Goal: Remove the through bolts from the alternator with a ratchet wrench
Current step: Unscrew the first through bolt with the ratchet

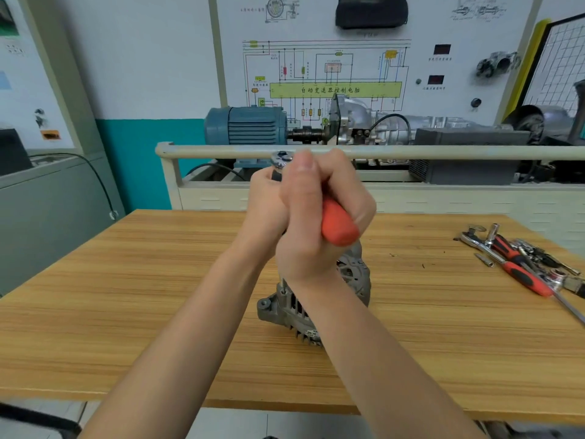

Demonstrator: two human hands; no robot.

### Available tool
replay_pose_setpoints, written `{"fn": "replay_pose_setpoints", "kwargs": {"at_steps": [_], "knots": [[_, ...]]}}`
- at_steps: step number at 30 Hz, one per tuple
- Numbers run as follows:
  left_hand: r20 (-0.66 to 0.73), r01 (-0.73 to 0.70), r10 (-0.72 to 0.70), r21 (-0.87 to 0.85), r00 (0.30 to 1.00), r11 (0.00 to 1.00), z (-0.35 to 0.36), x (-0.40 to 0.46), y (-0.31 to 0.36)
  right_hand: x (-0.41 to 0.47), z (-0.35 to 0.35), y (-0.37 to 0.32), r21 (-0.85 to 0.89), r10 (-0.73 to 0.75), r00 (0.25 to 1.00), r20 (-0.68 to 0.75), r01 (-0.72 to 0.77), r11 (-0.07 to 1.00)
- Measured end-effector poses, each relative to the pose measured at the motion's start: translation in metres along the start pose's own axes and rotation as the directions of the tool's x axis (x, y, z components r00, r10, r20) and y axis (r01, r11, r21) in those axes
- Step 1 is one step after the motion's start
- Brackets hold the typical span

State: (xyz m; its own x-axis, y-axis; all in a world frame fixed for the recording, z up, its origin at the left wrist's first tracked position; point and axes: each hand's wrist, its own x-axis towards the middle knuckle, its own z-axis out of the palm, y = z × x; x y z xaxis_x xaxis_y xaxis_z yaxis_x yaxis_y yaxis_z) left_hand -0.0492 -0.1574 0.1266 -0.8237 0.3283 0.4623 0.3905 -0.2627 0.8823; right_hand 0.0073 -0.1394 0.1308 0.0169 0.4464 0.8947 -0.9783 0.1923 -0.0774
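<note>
- Alternator (316, 299) sits on the wooden table (126, 296), directly below your two hands, partly hidden behind your wrists.
- Your right hand (319, 217) is wrapped around the orange handle of the ratchet wrench (338, 223); its head shows at the top left.
- Your left hand (266, 204) curls under that head, apparently steadying it.
- From the wrench head the drive axis runs straight down to a bolt (282, 288) at the housing's near-left edge; the handle angles toward you and right.
- Spare tools (519, 258) lie well apart, far right.

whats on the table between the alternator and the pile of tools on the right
Bare wooden table in the head view: nothing larger than a few dark specks lies between the alternator and the pile of tools.
</note>
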Motion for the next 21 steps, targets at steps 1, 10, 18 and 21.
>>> {"fn": "replay_pose_setpoints", "kwargs": {"at_steps": [1, 10, 18, 21], "knots": [[-0.008, 0.017, -0.017, -0.013, 1.0, 1.0, -0.002, 0.001, -0.001, 0.003, -0.001, 0.001, 0.06, 0.038, 0.999, -0.008, -0.037, 0.997], [0.318, 0.008, 0.038, -0.141, 0.947, 0.99, -0.026, 0.009, 0.001, 0.06, -0.043, 0.048, 0.79, 0.829, 0.512, 0.227, -0.594, 0.15], [0.112, 0.07, -0.056, -0.117, 0.992, 0.991, -0.014, 0.014, -0.002, 0.055, -0.04, 0.045, 0.768, 0.816, 0.569, 0.102, -0.567, 0.299], [-0.031, 0.023, -0.025, -0.05, 0.999, 0.998, -0.008, 0.015, -0.006, 0.029, -0.022, 0.024, 0.487, 0.486, 0.873, -0.051, -0.403, 0.775]]}}
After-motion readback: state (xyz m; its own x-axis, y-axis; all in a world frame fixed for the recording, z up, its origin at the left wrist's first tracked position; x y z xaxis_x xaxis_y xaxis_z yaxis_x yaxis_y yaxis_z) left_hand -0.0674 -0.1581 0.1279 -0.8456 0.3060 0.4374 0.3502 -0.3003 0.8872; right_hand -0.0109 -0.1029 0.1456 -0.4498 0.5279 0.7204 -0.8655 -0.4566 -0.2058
